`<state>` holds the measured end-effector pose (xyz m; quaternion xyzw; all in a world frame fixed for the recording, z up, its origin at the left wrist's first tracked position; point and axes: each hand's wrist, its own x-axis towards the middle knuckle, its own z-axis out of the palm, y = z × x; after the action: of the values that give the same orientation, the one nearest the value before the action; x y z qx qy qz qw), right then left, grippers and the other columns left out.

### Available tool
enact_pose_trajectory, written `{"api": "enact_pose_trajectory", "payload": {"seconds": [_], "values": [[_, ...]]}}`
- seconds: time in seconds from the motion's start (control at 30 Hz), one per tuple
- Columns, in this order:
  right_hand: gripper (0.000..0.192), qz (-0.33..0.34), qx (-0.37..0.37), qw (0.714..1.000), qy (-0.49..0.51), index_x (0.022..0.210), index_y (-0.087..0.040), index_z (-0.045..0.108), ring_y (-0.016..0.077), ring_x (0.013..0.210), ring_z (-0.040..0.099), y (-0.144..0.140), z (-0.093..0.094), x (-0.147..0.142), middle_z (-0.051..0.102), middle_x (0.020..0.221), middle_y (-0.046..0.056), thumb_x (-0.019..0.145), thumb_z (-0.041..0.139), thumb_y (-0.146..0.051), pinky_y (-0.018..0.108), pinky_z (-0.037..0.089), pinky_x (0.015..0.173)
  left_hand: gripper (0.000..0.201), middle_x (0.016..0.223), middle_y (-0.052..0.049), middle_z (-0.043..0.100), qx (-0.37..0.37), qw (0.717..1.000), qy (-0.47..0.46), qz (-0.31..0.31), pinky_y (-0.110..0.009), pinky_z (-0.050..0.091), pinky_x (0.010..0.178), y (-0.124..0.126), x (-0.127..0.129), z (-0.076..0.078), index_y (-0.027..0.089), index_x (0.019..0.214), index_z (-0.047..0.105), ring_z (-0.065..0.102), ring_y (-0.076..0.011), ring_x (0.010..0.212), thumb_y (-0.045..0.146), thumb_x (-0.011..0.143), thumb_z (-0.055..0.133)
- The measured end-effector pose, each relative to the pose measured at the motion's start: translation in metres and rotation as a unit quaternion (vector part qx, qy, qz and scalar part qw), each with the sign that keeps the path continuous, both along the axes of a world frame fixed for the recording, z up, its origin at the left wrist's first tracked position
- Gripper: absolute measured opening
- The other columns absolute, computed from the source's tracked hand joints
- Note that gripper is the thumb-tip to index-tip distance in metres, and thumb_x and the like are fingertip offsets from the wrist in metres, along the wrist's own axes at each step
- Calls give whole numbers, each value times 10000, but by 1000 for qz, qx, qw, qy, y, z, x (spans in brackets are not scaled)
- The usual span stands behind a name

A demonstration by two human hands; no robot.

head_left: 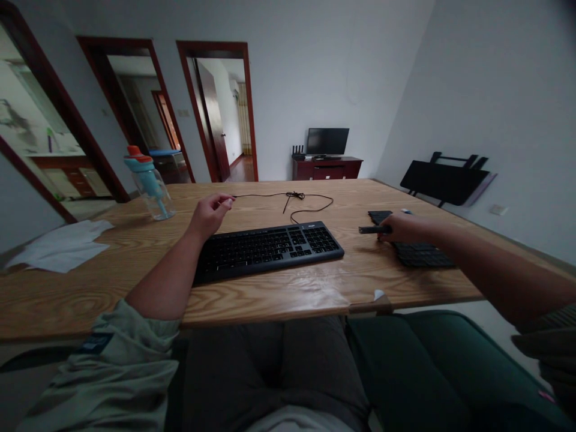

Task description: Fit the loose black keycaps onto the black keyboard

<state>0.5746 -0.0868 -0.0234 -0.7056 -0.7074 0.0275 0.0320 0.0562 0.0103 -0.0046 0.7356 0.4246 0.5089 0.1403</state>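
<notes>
- Nearest the camera: dark trousers (274,372) on the lap, green seat cushion (432,366) at the right, pale green rolled sleeve (112,354) on the left arm.
- Wooden bench (279,288) runs across the view; a bit of torn tape or paper (378,294) sits on its near edge.
- Black keyboard (270,247) lies flat on the bench, between the two hands, just right of the left forearm.
- Left hand (210,215): grip narrow, fingertips pinched on the end of the keyboard's thin black cable (288,195); the plug itself is too small to make out.
- Cable runs rightward away from the left grip, has a small knot or tie about midway, then loops back toward the keyboard's rear edge.
- Right hand (405,228): grip closed around a slim dark bar-like object (374,229) that sticks out to the left of the fist; can't tell what it is.
- Under and behind the right hand: a second dark keyboard (418,252), smaller, lying at an angle, partly hidden by the hand and forearm.
- Left of the left grip, well apart: clear water bottle (149,183) with blue and orange lid, upright; white crumpled paper (63,245) further left, near the bench edge.
- Far: folded black table (443,179) leaning on the right wall, TV (327,141) on a dark red cabinet (326,168), open doorways at left.
</notes>
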Motion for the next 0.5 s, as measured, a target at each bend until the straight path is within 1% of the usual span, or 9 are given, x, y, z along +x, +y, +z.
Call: {"api": "enact_pose_trajectory", "payload": {"seconds": [0.1,0.13,0.23,0.37,0.5], "values": [[132,8,-51,998,-25,813,-154,776,211,616,613,3,0,7,696,736,99,769,699,-252,308,402,578,373,750,-37,661,-5,1000,9,6,-275,426,603,-1,1,1,153,961,740,518,-151,621,446,815,562],[138,7,-55,998,-30,813,-151,772,209,609,609,3,0,8,691,729,93,772,691,-255,306,396,570,376,753,-37,664,-7,1000,12,8,-276,429,606,-2,1,2,154,962,741,523,-153,627,448,814,559],[137,13,-52,998,-40,789,-145,754,197,580,591,5,0,13,669,694,82,781,667,-250,302,380,551,383,751,-37,667,-9,1000,15,14,-279,433,604,-3,1,2,156,960,741,537,-160,636,457,813,553],[154,15,-41,998,-50,776,-134,744,189,556,574,7,-3,18,669,688,104,802,641,-245,307,360,531,378,742,-34,666,-8,1000,11,9,-281,431,601,-1,1,1,160,948,740,537,-159,627,461,815,553],[169,9,-36,998,-58,781,-155,746,187,555,574,12,-8,23,671,694,83,804,633,-280,298,357,524,369,741,-37,665,-9,1000,10,6,-280,432,603,0,0,0,164,926,740,549,-165,643,462,817,551]]}}
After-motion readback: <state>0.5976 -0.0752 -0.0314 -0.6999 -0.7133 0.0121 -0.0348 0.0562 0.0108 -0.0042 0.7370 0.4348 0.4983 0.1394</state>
